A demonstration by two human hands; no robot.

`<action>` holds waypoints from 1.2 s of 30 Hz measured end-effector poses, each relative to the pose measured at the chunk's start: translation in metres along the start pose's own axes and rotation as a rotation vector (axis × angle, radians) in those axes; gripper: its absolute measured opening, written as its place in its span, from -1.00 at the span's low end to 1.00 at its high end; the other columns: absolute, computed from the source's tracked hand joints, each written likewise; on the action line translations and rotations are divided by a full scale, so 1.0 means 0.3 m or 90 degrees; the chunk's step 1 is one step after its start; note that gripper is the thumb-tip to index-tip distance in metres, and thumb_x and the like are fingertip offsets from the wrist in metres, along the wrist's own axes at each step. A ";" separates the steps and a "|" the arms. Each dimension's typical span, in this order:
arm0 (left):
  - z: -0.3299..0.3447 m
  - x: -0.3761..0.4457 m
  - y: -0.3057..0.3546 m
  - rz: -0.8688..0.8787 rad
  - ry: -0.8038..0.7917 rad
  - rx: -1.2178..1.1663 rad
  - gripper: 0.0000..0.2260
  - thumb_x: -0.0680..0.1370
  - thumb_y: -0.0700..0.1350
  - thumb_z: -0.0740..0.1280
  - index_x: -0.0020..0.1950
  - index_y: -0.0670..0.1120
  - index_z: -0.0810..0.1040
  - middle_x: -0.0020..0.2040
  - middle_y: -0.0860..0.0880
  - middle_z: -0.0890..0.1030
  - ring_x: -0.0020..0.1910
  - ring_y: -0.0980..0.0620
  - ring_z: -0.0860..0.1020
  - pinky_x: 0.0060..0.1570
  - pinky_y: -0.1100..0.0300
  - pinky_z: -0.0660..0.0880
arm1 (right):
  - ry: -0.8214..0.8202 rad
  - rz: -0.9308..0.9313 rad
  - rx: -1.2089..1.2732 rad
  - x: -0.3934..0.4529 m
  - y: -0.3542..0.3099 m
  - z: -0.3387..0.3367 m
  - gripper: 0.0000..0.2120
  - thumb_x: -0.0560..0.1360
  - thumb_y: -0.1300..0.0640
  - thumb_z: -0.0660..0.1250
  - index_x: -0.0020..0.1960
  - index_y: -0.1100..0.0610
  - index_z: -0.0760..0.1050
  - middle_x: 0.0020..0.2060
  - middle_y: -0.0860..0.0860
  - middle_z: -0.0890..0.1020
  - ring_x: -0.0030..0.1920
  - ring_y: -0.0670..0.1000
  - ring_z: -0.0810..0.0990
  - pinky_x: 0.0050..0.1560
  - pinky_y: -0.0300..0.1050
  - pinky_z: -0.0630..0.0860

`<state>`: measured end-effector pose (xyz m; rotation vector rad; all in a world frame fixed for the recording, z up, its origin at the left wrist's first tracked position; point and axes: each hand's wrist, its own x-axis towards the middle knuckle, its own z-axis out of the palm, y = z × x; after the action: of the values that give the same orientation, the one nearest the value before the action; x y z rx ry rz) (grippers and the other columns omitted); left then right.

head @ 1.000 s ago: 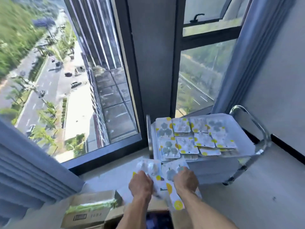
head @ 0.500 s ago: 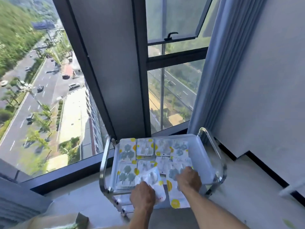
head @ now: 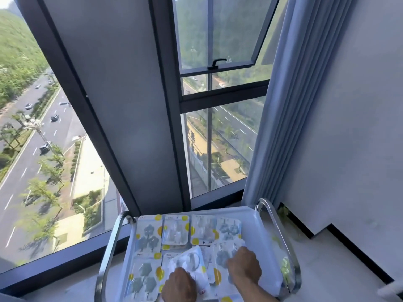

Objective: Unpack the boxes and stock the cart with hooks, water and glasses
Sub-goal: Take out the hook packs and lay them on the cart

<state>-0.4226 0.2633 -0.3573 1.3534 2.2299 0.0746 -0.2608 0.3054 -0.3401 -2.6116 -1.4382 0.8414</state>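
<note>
Hook packs (head: pixel 175 233): flat blister cards, laid in rows across the top tray of the cart (head: pixel 257 240), filling its left and middle, right side bare. One more pack (head: pixel 192 261) tilted above the near row, held at its near edge by the left hand (head: pixel 180 285), fingers curled round it. Another pack (head: pixel 222 258) under the right hand (head: pixel 244 268), fingers bent down onto the card, apparently pinching its near part; exact grip hard to tell. Likely light, thin, a little bendy, with slick plastic fronts; prone to sliding over one another. Best taken by the card edges, not the bubbles. Chrome rails (head: pixel 109 247) along both cart sides; window (head: pixel 218 149) and curtain (head: pixel 290 118) beyond the far edge.
</note>
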 end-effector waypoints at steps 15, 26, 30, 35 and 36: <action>-0.054 0.573 0.073 -0.123 -0.040 0.075 -0.82 0.64 -0.03 0.14 0.07 0.00 0.52 0.14 -0.02 0.56 0.08 -0.02 0.61 -0.13 0.17 0.38 | -0.047 0.054 0.007 0.454 -0.344 0.055 -0.73 0.44 0.04 0.35 0.12 0.04 0.52 0.06 0.00 0.61 0.05 0.05 0.63 -0.21 -0.19 0.42; 0.084 0.843 0.079 -0.142 -0.045 0.075 -0.85 0.63 -0.14 0.17 0.05 -0.10 0.54 0.29 -0.13 0.43 0.03 -0.11 0.62 -0.07 0.13 0.46 | -0.131 0.073 -0.039 0.657 -0.447 0.279 -0.78 0.44 0.08 0.38 0.08 0.07 0.57 0.04 0.02 0.65 0.05 0.06 0.65 -0.09 -0.13 0.56; 0.142 0.799 0.011 -0.193 -0.061 0.083 -0.85 0.64 -0.18 0.15 0.06 -0.10 0.51 0.21 -0.09 0.43 0.01 -0.09 0.62 -0.06 0.08 0.50 | -0.154 0.084 -0.046 0.617 -0.446 0.355 -0.77 0.45 0.06 0.35 0.10 0.04 0.55 0.07 0.01 0.63 0.09 0.06 0.64 -0.05 -0.14 0.53; 0.156 0.677 -0.170 -0.250 -0.066 0.090 -0.82 0.65 -0.05 0.17 0.13 -0.11 0.49 0.17 -0.11 0.37 0.08 -0.11 0.59 0.02 0.03 0.50 | -0.205 0.052 -0.076 0.483 -0.435 0.473 -0.78 0.48 0.04 0.30 0.11 0.02 0.53 0.07 -0.03 0.62 0.09 0.02 0.63 -0.05 -0.16 0.54; 0.145 0.662 -0.208 -0.270 -0.066 0.087 -0.81 0.64 -0.04 0.19 0.14 -0.12 0.49 0.18 -0.13 0.37 0.10 -0.12 0.59 0.03 0.03 0.50 | -0.218 0.048 -0.081 0.460 -0.442 0.497 -0.78 0.48 0.04 0.29 0.11 0.02 0.53 0.07 -0.04 0.61 0.11 0.01 0.62 -0.04 -0.16 0.54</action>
<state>-0.5247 0.3896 -0.4945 0.8978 2.4161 -0.2971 -0.3760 0.4582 -0.4892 -2.7296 -1.5178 1.3009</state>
